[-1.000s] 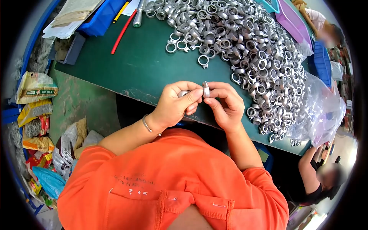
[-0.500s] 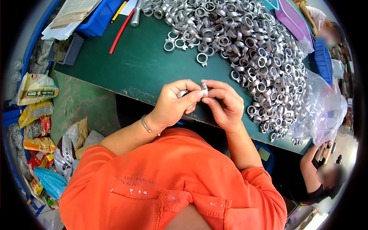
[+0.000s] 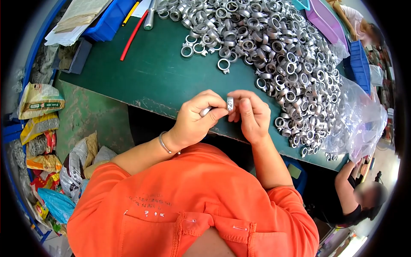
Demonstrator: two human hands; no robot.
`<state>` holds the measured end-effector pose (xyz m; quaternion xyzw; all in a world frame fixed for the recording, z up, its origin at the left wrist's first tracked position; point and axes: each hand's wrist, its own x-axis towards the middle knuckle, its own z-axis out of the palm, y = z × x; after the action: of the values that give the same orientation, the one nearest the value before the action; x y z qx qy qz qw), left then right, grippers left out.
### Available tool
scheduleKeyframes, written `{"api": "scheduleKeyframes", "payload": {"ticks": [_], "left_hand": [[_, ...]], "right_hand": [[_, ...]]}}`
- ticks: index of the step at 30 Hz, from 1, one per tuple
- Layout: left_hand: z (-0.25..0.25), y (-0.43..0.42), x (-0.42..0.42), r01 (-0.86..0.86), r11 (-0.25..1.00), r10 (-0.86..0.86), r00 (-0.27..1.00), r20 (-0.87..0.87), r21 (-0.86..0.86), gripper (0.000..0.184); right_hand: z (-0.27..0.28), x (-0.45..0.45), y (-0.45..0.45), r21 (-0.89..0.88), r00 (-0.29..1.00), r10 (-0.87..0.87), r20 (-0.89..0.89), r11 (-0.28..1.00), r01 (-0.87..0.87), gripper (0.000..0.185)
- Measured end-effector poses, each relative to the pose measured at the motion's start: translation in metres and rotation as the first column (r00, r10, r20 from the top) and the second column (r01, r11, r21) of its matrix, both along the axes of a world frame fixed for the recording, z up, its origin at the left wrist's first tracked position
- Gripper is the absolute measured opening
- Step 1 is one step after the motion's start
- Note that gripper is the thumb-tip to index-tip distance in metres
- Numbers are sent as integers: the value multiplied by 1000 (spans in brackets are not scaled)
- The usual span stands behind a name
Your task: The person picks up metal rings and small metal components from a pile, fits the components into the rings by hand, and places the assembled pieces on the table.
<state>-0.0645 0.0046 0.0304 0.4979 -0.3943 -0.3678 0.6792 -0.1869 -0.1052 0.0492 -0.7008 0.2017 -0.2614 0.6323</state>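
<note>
My left hand (image 3: 198, 115) is closed, with thumb and index finger pinching a small silver metal ring (image 3: 230, 103) at its edge. A second metal ring (image 3: 205, 112) is tucked in the same hand, mostly covered by the fingers. Just right of the pinched ring is my right hand (image 3: 254, 115). Its thumb stands up and apart, and its fingers reach behind the ring; whether they touch it I cannot tell. Beyond both hands, a large heap of similar rings with small lugs (image 3: 274, 55) covers the green table (image 3: 145, 77).
A red stick (image 3: 133, 38), a yellow stick (image 3: 130, 13) and a metal-handled tool (image 3: 149, 19) lie at the back left near a blue bin (image 3: 109, 23). Clear plastic bags (image 3: 357, 124) hang over the right side. Two other people sit at the right. Filled bags (image 3: 43, 100) stand at left.
The pinched ring has turned so its outer band faces me. My right thumb has lifted off it and stands apart; my left hand still holds the ring.
</note>
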Motion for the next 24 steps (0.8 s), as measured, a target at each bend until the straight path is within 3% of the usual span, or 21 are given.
{"api": "scheduleKeyframes", "payload": {"ticks": [3,5,9,11,20,24], "left_hand": [[2,-1,-1,13,998,-13,1000,-2,-55,5],[4,1,-1,90,996,-88,988,-124,10,6],[7,-1,-2,89,995,-75,965,-251,44,9],[10,0,-3,82,996,-66,912,-406,22,12],[7,-1,-1,120,992,-89,878,-470,36,13],[2,-1,0,123,992,-98,890,-446,27,15]], "right_hand": [[2,2,1,24,998,21,52,999,-22,16],[-1,3,1,92,992,-12,125,996,0,15],[1,3,2,131,992,-53,119,991,38,14],[0,5,2,178,988,-95,120,981,73,13],[0,2,0,194,993,-116,33,975,108,12],[-4,2,0,181,986,-150,77,974,134,11]]}}
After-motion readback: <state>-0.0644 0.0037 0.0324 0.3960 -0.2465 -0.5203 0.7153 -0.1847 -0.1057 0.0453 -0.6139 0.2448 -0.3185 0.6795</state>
